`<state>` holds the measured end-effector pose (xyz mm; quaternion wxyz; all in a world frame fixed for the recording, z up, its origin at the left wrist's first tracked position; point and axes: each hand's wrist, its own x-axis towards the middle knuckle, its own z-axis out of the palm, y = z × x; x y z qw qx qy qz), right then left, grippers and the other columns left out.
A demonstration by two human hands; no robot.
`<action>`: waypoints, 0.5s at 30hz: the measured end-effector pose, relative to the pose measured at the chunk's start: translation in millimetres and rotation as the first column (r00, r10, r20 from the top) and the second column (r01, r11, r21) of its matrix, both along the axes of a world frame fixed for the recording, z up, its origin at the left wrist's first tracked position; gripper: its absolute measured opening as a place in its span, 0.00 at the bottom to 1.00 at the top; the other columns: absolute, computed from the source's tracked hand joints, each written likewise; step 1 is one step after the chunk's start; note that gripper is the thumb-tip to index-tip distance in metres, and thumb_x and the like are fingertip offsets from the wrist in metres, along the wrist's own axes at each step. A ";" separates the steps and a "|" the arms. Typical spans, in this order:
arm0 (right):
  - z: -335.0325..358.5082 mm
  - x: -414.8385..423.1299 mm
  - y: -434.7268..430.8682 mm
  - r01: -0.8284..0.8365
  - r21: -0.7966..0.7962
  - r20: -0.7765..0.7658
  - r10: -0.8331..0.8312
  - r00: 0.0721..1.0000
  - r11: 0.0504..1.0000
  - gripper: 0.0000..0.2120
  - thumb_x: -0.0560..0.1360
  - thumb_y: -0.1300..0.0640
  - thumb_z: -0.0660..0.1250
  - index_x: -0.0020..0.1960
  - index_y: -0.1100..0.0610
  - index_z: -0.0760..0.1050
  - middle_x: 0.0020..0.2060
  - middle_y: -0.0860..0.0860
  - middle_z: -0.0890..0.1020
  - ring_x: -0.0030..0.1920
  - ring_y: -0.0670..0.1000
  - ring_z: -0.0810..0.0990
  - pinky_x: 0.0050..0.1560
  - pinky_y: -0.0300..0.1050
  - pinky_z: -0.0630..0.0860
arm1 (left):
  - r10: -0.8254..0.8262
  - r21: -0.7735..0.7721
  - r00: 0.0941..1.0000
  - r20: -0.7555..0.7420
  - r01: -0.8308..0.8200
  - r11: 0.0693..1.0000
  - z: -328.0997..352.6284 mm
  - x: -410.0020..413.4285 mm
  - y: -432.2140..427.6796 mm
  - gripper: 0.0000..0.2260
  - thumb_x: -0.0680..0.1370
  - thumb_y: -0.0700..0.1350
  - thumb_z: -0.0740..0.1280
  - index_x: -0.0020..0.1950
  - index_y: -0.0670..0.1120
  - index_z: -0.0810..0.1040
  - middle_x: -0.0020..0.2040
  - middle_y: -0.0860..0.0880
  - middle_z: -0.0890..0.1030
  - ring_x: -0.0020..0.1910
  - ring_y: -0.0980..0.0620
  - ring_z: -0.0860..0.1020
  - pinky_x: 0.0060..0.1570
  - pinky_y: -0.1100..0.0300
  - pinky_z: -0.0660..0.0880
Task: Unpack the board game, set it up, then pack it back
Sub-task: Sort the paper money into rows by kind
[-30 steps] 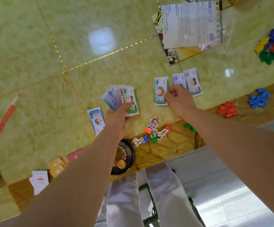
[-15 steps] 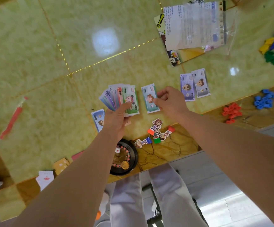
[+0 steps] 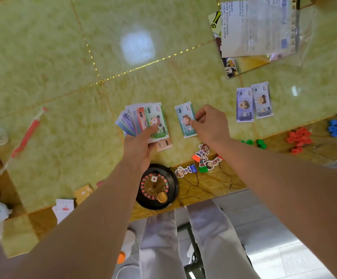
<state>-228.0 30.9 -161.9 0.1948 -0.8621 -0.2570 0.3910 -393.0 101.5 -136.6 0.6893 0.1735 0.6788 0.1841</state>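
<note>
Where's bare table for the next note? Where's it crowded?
Widest: the top left, between the red strip and the rule sheet, above the note fan. Smaller gap between the teal note and the purple pair. Crowded: near edge with roulette wheel and pawns; right edge with plastic pieces.

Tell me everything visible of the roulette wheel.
The roulette wheel is a round toy: black plastic-looking rim, ring of red and black pockets, brownish bowl. A gold coin and a white piece with a red mark lie in it. It sits flat at the near edge of the table, its left side hidden behind the left forearm.
</note>
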 end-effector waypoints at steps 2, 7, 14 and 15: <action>0.1 0.3 -0.5 0.008 -0.028 0.042 -0.006 0.999 1.000 0.07 0.73 0.57 0.72 0.45 0.55 0.73 0.40 0.50 0.80 0.45 0.53 0.79 0.46 0.50 0.76 | -0.020 -0.013 1.000 -0.003 0.020 1.000 0.8 2.0 -2.6 0.11 0.72 0.34 0.72 0.52 0.43 0.78 0.48 0.47 0.84 0.45 0.50 0.83 0.50 0.53 0.79; 1.3 23.3 -13.4 0.073 -0.076 0.164 -0.060 0.985 0.994 0.08 0.75 0.56 0.70 0.50 0.59 0.73 0.44 0.54 0.81 0.47 0.54 0.79 0.42 0.46 0.71 | -0.052 -0.032 0.999 0.012 0.052 0.998 1.1 14.1 -6.1 0.07 0.72 0.34 0.72 0.45 0.44 0.78 0.38 0.52 0.85 0.38 0.54 0.83 0.51 0.54 0.78; 1.1 38.6 -19.7 0.099 -0.094 0.218 -0.076 0.973 0.991 0.10 0.76 0.57 0.69 0.53 0.60 0.73 0.49 0.56 0.80 0.51 0.56 0.78 0.45 0.45 0.69 | -0.125 -0.039 0.992 -0.012 0.124 0.991 -1.7 31.0 -11.3 0.08 0.73 0.36 0.73 0.45 0.47 0.75 0.32 0.54 0.83 0.32 0.57 0.82 0.40 0.57 0.78; 1.9 40.8 -19.7 0.106 -0.099 0.224 -0.081 0.971 0.989 0.11 0.76 0.57 0.69 0.54 0.61 0.72 0.50 0.56 0.80 0.52 0.56 0.78 0.46 0.44 0.68 | -0.127 -0.043 0.992 -0.015 0.127 0.991 -2.5 32.6 -11.5 0.08 0.73 0.37 0.73 0.45 0.47 0.76 0.34 0.54 0.84 0.34 0.57 0.82 0.42 0.57 0.78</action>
